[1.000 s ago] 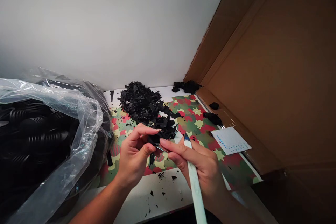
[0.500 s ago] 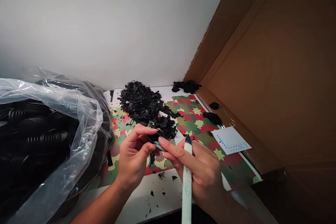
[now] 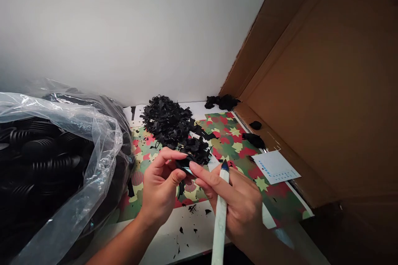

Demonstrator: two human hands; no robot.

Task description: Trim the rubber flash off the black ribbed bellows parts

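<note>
Left hand [image 3: 160, 188]: thumb and fingers curled, pinching a black piece [image 3: 180, 163]. Right hand [image 3: 241, 198]: forefinger extended, gripping a shiny strip [image 3: 189, 170]; white stick [image 3: 220, 219] lying against the hand.

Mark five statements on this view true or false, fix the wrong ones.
1. The right hand holds a pale stick. True.
2. The pale stick is black all over. False: only its tip is dark; the visible rest is whitish.
3. The bag lies left of the scrap pile. True.
4. The scrap pile is inside the bag. False: it is outside, partly on the patterned sheet.
5. The left hand holds a black part. True.
</note>
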